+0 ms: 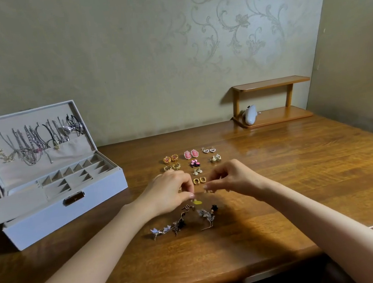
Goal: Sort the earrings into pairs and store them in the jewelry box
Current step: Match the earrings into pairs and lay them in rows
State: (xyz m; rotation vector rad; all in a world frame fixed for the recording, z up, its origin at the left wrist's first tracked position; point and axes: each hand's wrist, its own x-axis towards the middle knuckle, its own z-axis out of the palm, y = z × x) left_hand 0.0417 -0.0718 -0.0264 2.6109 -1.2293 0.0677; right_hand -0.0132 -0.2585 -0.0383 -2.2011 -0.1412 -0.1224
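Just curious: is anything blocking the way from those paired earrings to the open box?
Nothing visible does. Bare table lies between the pairs and the box, whose lid is up and compartments open.

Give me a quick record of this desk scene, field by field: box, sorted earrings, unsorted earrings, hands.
jewelry box: open, far left on the table, compartments look empty, necklaces hang in the lid
sorted pairs: rows of earrings laid out beyond the hands
unsorted pile: tangled earrings nearer the person
left hand: fingers pinched over the pile; a yellow piece lies just below
right hand: fingers pinched; held item too small to tell
shelf: small wooden one, far right
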